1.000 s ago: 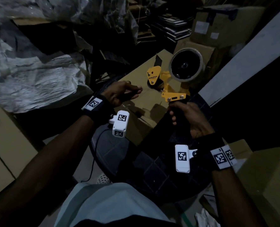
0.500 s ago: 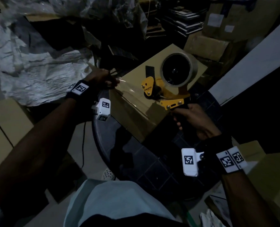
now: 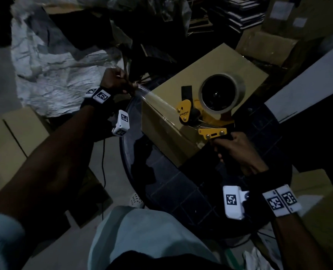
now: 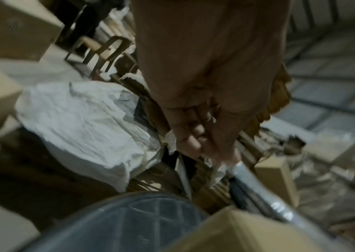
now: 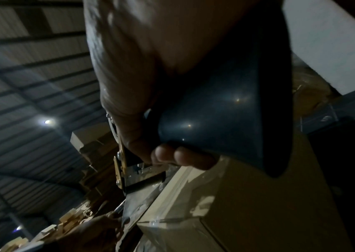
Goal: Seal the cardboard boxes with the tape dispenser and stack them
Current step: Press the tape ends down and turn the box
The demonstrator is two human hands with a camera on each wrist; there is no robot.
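Box (image 3: 200, 106) sits on a dark round table (image 3: 181, 195), its top flaps down. Right hand (image 3: 237, 151) grips the handle of the yellow dispenser (image 3: 204, 114), which rests on the box top near its near edge. Left hand (image 3: 115, 80) pinches the end of the clear tape (image 3: 154, 98) (stretched taut), held out past the box's left edge.

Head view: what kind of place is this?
Likely a dim storeroom or warehouse: cardboard boxes stacked all round, crumpled white sheeting on the clutter, and a corrugated metal roof overhead in the right wrist view.
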